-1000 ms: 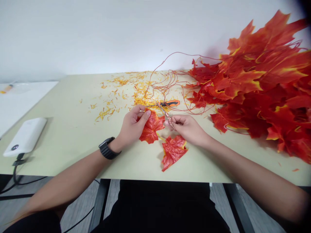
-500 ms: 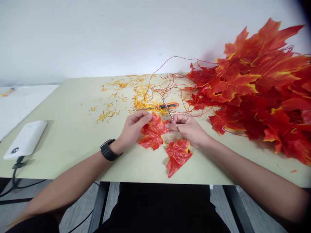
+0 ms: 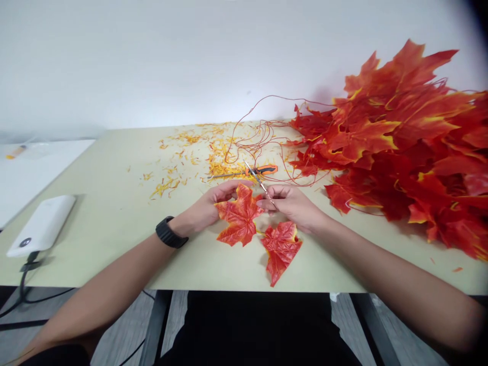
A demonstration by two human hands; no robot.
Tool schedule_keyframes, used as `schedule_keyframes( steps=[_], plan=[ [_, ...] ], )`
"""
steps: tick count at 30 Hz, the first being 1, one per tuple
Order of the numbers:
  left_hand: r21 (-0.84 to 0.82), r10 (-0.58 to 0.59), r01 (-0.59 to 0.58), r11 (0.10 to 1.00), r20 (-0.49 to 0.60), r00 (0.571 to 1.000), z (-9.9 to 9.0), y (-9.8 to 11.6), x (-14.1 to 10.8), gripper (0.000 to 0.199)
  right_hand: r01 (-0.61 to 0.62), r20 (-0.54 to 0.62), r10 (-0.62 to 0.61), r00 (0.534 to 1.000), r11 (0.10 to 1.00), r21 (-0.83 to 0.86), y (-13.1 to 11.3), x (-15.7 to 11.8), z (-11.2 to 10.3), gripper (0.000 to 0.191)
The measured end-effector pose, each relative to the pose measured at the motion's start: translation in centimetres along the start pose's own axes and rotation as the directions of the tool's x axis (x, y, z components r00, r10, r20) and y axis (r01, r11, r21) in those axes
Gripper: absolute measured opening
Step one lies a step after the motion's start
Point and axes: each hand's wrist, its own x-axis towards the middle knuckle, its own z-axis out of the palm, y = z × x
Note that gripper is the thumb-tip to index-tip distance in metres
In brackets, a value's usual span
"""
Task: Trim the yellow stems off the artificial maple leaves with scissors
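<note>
A red artificial maple leaf (image 3: 241,216) is at the middle front of the table. My left hand (image 3: 208,206) has its fingers behind the leaf's upper left edge, partly hidden by it, and supports it there. In my right hand (image 3: 292,203) is a slender, pointed silver tool (image 3: 259,184) with a coppery lower end; its exact kind cannot be made out. The right fingertips also reach the leaf's right edge. Just below, a second, creased red leaf (image 3: 281,249) lies on the table, joined to the first by a short yellowish stem.
A large pile of red-orange artificial leaves (image 3: 385,152) fills the right side, with thin red cords (image 3: 267,127) trailing from it. Yellow clippings (image 3: 221,152) are scattered behind my hands, around an orange-black screwdriver (image 3: 267,169). A white power bank (image 3: 43,223) with a cable lies left.
My left fingers have slid from pinching the leaf's top edge to behind it, and the leaf now shows more fully. The right hand keeps its tool. The view has shifted slightly.
</note>
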Motion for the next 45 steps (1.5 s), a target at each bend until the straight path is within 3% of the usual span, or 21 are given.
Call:
schedule_keyframes(
  steps=[6, 12, 15, 20, 27, 30, 35, 39, 42, 45],
  plan=[
    [0.216, 0.240, -0.226, 0.950, -0.044, 0.970, -0.7, -0.6, 0.8, 0.027, -0.025, -0.004, 0.025, 1.000, 1.000, 0.014, 0.1, 0.2, 0.0, 0.054],
    [0.280, 0.250, -0.218, 0.935, -0.083, 0.965, -0.4, -0.7, 1.0, 0.029, -0.030, 0.014, 0.030, 0.999, 0.999, 0.035, 0.4, 0.3, 0.1, 0.055],
    [0.251, 0.271, -0.231, 0.940, -0.141, 0.952, -0.4, 0.0, 0.7, 0.036, -0.029, -0.017, 0.030, 0.999, 0.999, 0.042, 0.5, 0.5, 0.1, 0.057],
    [0.035, 0.269, -0.270, 0.962, -0.279, 0.922, -1.3, 0.9, 0.0, 0.050, 0.012, -0.107, -0.001, 0.994, 0.995, 0.101, 0.0, 0.8, -0.3, 0.065],
    [0.009, 0.376, -0.394, 0.919, -0.316, 0.871, -3.5, 0.2, 0.8, 0.065, 0.040, -0.158, -0.024, 0.987, 0.995, 0.095, -0.2, 0.9, -0.7, 0.069],
    [0.096, 0.396, -0.389, 0.916, -0.367, 0.842, -3.6, 0.5, 1.0, 0.062, 0.046, -0.161, -0.031, 0.986, 0.995, 0.091, -0.1, 0.9, -0.9, 0.069],
    [0.243, 0.423, -0.346, 0.906, -0.478, 0.770, -2.6, 1.5, 0.7, 0.035, 0.067, -0.179, -0.046, 0.983, 0.991, 0.115, -0.3, 0.9, -1.3, 0.061],
    [0.215, 0.351, -0.278, 0.936, -0.529, 0.773, -2.2, 1.8, 0.8, 0.025, 0.076, -0.196, -0.043, 0.980, 0.983, 0.165, -0.6, 0.8, -1.7, 0.057],
    [0.190, 0.320, -0.257, 0.948, -0.558, 0.766, -2.4, 1.7, 0.8, 0.029, 0.090, -0.210, -0.050, 0.976, 0.979, 0.186, -1.0, 0.6, -2.0, 0.057],
    [0.121, 0.259, -0.232, 0.965, -0.559, 0.788, -2.5, 1.4, 0.8, 0.033, 0.111, -0.224, -0.066, 0.972, 0.975, 0.193, -1.3, 0.5, -2.1, 0.059]
  ],
)
